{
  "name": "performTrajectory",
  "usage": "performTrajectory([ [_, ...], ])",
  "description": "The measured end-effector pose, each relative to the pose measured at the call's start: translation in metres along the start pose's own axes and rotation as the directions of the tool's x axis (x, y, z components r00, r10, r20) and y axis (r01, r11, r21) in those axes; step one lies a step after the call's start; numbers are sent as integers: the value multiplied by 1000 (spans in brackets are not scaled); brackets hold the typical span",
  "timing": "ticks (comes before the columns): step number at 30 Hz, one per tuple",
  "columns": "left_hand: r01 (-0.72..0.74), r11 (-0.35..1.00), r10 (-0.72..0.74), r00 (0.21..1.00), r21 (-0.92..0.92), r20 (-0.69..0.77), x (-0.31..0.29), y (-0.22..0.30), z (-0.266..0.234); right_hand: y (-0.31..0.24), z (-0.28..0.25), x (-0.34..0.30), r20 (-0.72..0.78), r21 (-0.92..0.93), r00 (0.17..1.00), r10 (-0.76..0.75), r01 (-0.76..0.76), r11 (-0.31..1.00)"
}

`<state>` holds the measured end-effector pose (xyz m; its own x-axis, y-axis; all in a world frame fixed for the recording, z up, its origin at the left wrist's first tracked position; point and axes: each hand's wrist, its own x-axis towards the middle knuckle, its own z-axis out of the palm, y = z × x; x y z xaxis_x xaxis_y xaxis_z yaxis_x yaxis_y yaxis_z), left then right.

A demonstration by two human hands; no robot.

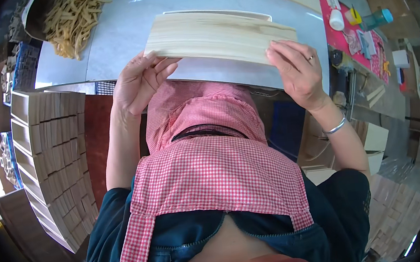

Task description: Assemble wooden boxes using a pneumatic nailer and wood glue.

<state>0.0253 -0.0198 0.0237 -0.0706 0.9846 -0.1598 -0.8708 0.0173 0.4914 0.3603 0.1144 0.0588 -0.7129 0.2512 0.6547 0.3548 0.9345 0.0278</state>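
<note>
A thin, pale wooden board (pixel 215 32) with visible grain is held up in front of me, over the light table. My left hand (pixel 142 79) pinches its lower left corner, with the thumb against the edge and the other fingers curled beneath. At the right end, my right hand (pixel 297 70) grips the board between fingers on its face and a thumb hidden from sight. The board tilts slightly down toward the right. Behind its upper edge, a thin white-edged piece (pixel 218 12) shows on the table, mostly covered.
The bluish-white table (pixel 121 17) carries a heap of tan strips (pixel 73 20) at its far left. Stacked wooden boxes (pixel 60 146) stand at my left. On a pink-covered surface (pixel 329 21) to the right are a white bottle (pixel 336 19) and a teal-lidded bottle (pixel 377 20).
</note>
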Motion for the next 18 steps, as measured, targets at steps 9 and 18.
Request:
performTrajectory([
  [9, -54, 989, 63, 996, 141, -65, 12, -10, -9, 17, -8, -24, 89, -13, 984, 151, -151, 988],
  [18, -119, 977, 137, 986, 177, -99, 13, -14, 6, 35, 4, 20, 349, -122, 913, 212, -180, 976],
])
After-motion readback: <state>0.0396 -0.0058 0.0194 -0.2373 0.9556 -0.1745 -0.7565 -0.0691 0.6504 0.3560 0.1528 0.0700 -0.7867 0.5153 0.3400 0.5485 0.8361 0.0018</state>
